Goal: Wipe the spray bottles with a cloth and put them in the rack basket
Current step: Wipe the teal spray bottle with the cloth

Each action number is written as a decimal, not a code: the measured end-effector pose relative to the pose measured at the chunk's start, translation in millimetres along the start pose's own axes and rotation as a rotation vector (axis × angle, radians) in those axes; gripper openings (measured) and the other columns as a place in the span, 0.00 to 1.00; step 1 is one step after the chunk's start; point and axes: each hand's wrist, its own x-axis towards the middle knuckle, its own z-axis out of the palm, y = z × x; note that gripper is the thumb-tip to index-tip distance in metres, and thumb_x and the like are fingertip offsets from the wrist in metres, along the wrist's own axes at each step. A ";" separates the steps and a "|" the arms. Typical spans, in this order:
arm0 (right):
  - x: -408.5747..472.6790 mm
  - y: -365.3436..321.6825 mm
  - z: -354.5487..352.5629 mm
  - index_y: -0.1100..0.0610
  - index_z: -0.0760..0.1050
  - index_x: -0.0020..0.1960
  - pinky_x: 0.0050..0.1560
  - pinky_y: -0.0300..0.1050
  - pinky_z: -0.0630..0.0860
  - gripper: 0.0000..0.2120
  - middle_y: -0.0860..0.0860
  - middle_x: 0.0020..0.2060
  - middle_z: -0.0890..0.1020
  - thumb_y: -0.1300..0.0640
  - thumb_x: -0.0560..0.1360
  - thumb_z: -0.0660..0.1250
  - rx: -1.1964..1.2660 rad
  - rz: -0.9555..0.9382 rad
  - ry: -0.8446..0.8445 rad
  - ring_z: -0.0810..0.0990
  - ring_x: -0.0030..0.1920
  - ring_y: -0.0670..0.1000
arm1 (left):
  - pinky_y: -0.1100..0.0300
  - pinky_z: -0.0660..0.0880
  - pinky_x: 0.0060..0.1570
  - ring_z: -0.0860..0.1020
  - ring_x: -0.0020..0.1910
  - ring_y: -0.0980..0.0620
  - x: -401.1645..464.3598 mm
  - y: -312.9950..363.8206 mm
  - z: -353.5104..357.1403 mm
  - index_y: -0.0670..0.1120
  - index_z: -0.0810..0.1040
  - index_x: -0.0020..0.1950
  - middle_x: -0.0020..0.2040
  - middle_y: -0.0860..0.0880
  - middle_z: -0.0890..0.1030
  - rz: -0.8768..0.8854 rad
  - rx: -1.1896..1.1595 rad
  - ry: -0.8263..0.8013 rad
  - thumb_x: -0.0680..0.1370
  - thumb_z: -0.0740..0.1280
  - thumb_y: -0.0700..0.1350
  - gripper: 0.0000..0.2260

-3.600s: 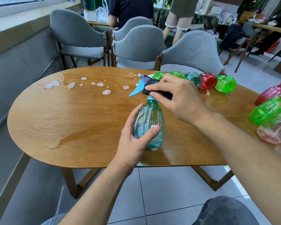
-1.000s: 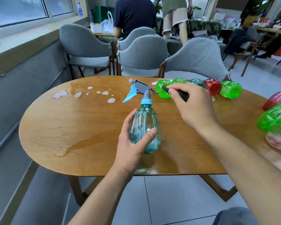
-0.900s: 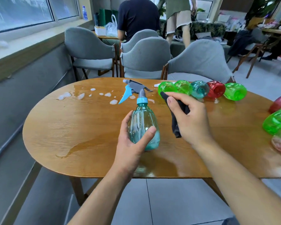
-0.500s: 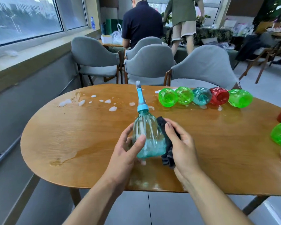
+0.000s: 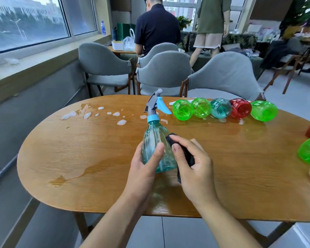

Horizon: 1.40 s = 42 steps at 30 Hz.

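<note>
- Dark folded cloth (image 5: 183, 154), pinched in right hand (image 5: 195, 169), now down from trigger head onto belly of ribbed teal plastic spray bottle (image 5: 157, 149).
- Left hand (image 5: 143, 169) curled round bottle, near front edge of oval wooden table (image 5: 79, 158).
- Body wipe under way; basket unseen.

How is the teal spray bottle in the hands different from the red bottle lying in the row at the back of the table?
The teal spray bottle stands upright; the red bottle lies on its side, base toward the camera. The left hand holds the teal one while the right hand presses a dark cloth against it; nothing touches the red one. The teal bottle's trigger head shows; the red one's top is hidden. Both are ribbed, see-through plastic.
</note>
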 end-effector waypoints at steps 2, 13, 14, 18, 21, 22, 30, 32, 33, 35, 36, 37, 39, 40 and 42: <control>1.5 3.1 -0.8 0.47 0.84 0.62 0.56 0.44 0.79 0.10 0.44 0.52 0.84 0.55 0.84 0.67 0.066 0.076 0.028 0.83 0.56 0.49 | 0.47 0.75 0.69 0.80 0.70 0.45 -0.3 2.6 2.8 0.51 0.76 0.76 0.69 0.45 0.83 0.000 -0.036 -0.041 0.79 0.71 0.57 0.26; -6.9 -0.6 -1.6 0.49 0.84 0.61 0.57 0.41 0.78 0.10 0.43 0.52 0.84 0.55 0.83 0.67 0.076 0.064 0.080 0.83 0.58 0.50 | 0.52 0.83 0.56 0.85 0.62 0.41 -13.5 -2.7 -3.5 0.52 0.76 0.71 0.62 0.44 0.86 0.056 0.018 -0.057 0.67 0.81 0.54 0.34; -8.9 -2.9 -1.2 0.50 0.84 0.62 0.56 0.39 0.78 0.11 0.44 0.52 0.83 0.54 0.83 0.67 0.053 0.034 0.060 0.83 0.57 0.50 | 0.52 0.83 0.56 0.85 0.62 0.41 -14.0 -1.5 -4.1 0.51 0.77 0.71 0.62 0.44 0.86 0.073 0.027 -0.041 0.68 0.81 0.54 0.33; -16.6 -7.2 2.1 0.52 0.84 0.63 0.56 0.34 0.74 0.10 0.47 0.53 0.84 0.57 0.84 0.67 0.008 0.029 0.032 0.82 0.57 0.46 | 0.48 0.81 0.64 0.83 0.66 0.44 -18.6 1.2 -6.3 0.53 0.73 0.77 0.67 0.46 0.84 0.101 0.089 -0.056 0.71 0.82 0.50 0.36; -19.7 -2.7 0.6 0.52 0.84 0.62 0.59 0.37 0.76 0.10 0.47 0.54 0.84 0.58 0.84 0.67 0.010 0.047 0.040 0.83 0.59 0.47 | 0.56 0.82 0.61 0.83 0.66 0.49 -25.6 -2.7 -7.5 0.55 0.70 0.78 0.67 0.49 0.84 0.105 0.159 -0.076 0.71 0.82 0.44 0.38; -20.5 -1.2 -0.7 0.52 0.84 0.62 0.59 0.39 0.77 0.10 0.47 0.54 0.84 0.58 0.84 0.68 0.001 0.046 0.031 0.83 0.58 0.48 | 0.57 0.82 0.60 0.83 0.66 0.50 -27.6 -3.5 -8.0 0.55 0.70 0.77 0.66 0.50 0.84 0.111 0.171 -0.078 0.71 0.82 0.43 0.38; 26.0 -27.5 -18.5 0.54 0.84 0.64 0.49 0.41 0.77 0.11 0.51 0.49 0.82 0.55 0.84 0.69 -0.405 -0.293 0.171 0.81 0.48 0.48 | 0.52 0.79 0.68 0.80 0.68 0.55 -39.7 -8.0 -11.0 0.57 0.65 0.82 0.69 0.57 0.80 0.172 0.294 -0.165 0.72 0.80 0.44 0.42; 45.1 -34.7 -21.1 0.51 0.84 0.64 0.46 0.49 0.79 0.12 0.49 0.49 0.82 0.51 0.84 0.68 -0.558 -0.332 0.139 0.81 0.47 0.50 | 0.53 0.80 0.66 0.81 0.68 0.54 -41.9 -6.6 -11.9 0.59 0.65 0.82 0.68 0.57 0.80 0.180 0.301 -0.201 0.72 0.79 0.44 0.42; 49.5 -37.4 -20.3 0.50 0.84 0.64 0.45 0.51 0.79 0.12 0.49 0.48 0.82 0.51 0.84 0.68 -0.609 -0.347 0.094 0.81 0.46 0.50 | 0.53 0.81 0.66 0.81 0.68 0.53 -41.5 -5.7 -12.9 0.59 0.65 0.82 0.69 0.56 0.80 0.184 0.301 -0.204 0.72 0.79 0.43 0.41; 48.2 -40.9 -15.8 0.48 0.85 0.63 0.43 0.52 0.80 0.11 0.47 0.46 0.81 0.50 0.83 0.69 -0.611 -0.396 -0.091 0.80 0.44 0.49 | 0.50 0.79 0.68 0.80 0.69 0.52 -39.2 -5.3 -14.7 0.57 0.66 0.81 0.70 0.53 0.80 0.202 0.293 -0.174 0.72 0.79 0.42 0.40; 45.5 -41.8 -13.7 0.47 0.85 0.62 0.43 0.53 0.79 0.11 0.46 0.45 0.80 0.50 0.83 0.69 -0.586 -0.421 -0.203 0.80 0.44 0.49 | 0.49 0.78 0.70 0.80 0.70 0.52 -38.1 -5.3 -15.1 0.56 0.66 0.81 0.70 0.53 0.80 0.215 0.288 -0.155 0.72 0.79 0.42 0.40; 43.6 -42.8 -13.1 0.46 0.85 0.62 0.43 0.53 0.79 0.10 0.45 0.44 0.79 0.49 0.83 0.69 -0.578 -0.438 -0.289 0.80 0.43 0.49 | 0.49 0.78 0.71 0.80 0.70 0.52 -37.4 -5.6 -14.9 0.55 0.67 0.81 0.70 0.53 0.80 0.224 0.285 -0.140 0.72 0.79 0.41 0.39; 47.5 -44.3 -15.4 0.45 0.85 0.61 0.42 0.53 0.79 0.10 0.45 0.45 0.79 0.48 0.83 0.68 -0.633 -0.454 -0.284 0.80 0.43 0.49 | 0.51 0.78 0.70 0.80 0.69 0.54 -38.0 -5.9 -13.8 0.55 0.68 0.80 0.69 0.54 0.81 0.223 0.283 -0.141 0.72 0.79 0.41 0.39; 53.2 -44.7 -18.0 0.45 0.85 0.62 0.42 0.53 0.80 0.11 0.45 0.46 0.80 0.48 0.83 0.68 -0.664 -0.446 -0.197 0.81 0.43 0.49 | 0.54 0.79 0.68 0.81 0.67 0.55 -38.8 -5.7 -13.0 0.55 0.68 0.80 0.68 0.56 0.81 0.219 0.286 -0.160 0.72 0.79 0.41 0.39; 65.0 -46.8 -23.3 0.47 0.85 0.62 0.43 0.52 0.79 0.11 0.46 0.47 0.82 0.50 0.83 0.68 -0.693 -0.399 0.007 0.81 0.45 0.49 | 0.58 0.80 0.63 0.81 0.66 0.55 -40.6 -4.6 -11.2 0.57 0.67 0.80 0.66 0.59 0.81 0.217 0.297 -0.198 0.73 0.80 0.40 0.39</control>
